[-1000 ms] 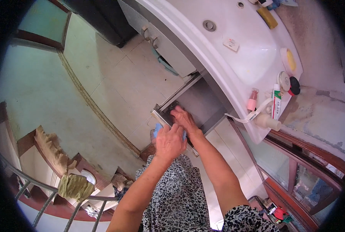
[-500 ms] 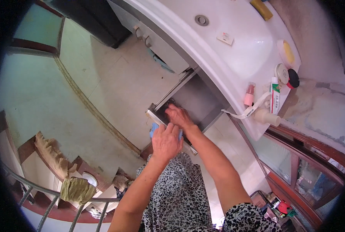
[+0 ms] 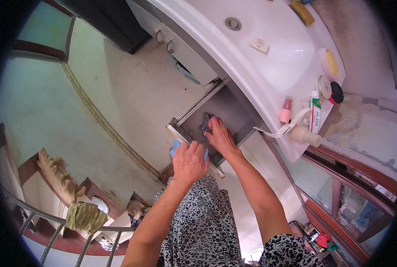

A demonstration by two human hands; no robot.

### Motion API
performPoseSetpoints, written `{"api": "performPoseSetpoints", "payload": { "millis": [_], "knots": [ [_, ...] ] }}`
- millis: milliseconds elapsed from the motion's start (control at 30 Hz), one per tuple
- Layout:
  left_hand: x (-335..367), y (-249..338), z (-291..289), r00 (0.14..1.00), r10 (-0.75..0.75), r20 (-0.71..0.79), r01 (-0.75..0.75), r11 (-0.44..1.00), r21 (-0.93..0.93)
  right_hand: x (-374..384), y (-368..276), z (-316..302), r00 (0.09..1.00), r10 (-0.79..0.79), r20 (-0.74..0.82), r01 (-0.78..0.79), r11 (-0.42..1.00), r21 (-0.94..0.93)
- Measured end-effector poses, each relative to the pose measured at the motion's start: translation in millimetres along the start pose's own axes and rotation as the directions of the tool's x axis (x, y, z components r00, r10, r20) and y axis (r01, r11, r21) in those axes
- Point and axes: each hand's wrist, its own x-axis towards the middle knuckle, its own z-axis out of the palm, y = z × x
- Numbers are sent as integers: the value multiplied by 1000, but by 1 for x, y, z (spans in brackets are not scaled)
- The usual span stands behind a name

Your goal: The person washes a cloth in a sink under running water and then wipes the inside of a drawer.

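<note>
An open drawer [image 3: 236, 104] sticks out below the washbasin, its grey inside bare to view. Within it, my right hand [image 3: 221, 139] is closed on a dark, speckled steel wool scrubber [image 3: 205, 124] pressed to the bottom. My left hand [image 3: 190, 161] lies closed over the pale drawer front [image 3: 179, 135]. A blue cloth [image 3: 175, 147] shows on both sides of that hand, bunched beneath it against the front. The left fingertips are partly hidden behind the drawer edge.
On the white washbasin [image 3: 265, 84] stand a toothpaste tube [image 3: 315, 112], a pink bottle [image 3: 286, 110], a soap dish [image 3: 328, 63] and round tins. A metal railing [image 3: 51, 218] with a green cloth [image 3: 86, 217] runs at lower left. Glazed wooden frames [image 3: 340, 191] stand at right.
My right hand has moved back from the drawer's front corner toward its middle, and the scrubber now shows plainly. My left hand stays on the drawer front.
</note>
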Motion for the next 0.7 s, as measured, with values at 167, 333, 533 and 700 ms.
{"api": "performPoseSetpoints", "payload": {
  "millis": [167, 333, 533, 700],
  "knots": [
    [-1, -2, -3, 1000, 0, -7, 0, 1000, 20, -2, -21, 5, 982, 182, -54, -171, 973, 158],
    [-3, -3, -1, 1000, 13, -11, -13, 1000, 27, -4, -23, 21, 978, -199, 67, 203, 977, -65],
    [-2, -2, 1, 998, 33, -59, -33, 999, 7, 23, -19, 37, 972, -193, 135, 214, 964, -160],
    [-4, -5, 2, 999, 33, -28, -32, 999, 24, 25, -11, 49, 983, -159, -96, 147, 982, -122]
  ]
}}
